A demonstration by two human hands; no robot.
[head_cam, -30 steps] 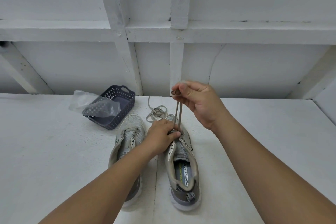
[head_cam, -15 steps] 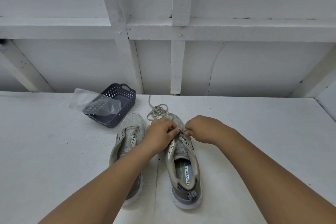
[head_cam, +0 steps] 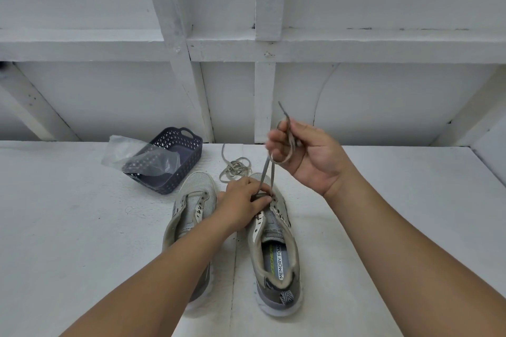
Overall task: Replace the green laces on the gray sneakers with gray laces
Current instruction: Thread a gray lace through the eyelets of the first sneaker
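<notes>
Right hand (head_cam: 309, 157) popped back up from the shoe half a second ago, pinching both gray lace (head_cam: 267, 172) ends. Left hand (head_cam: 243, 201) pins the right shoe (head_cam: 273, 249) on the tabletop (head_cam: 68, 227). Barely started, I'd say: left shoe (head_cam: 191, 205) looks unlaced, spare lace (head_cam: 235, 168) waiting.

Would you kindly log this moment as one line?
right hand: holds gray flat lace raised | left hand: pinches lace at right gray mesh sneaker eyelets | spare lace pile: on table
</notes>
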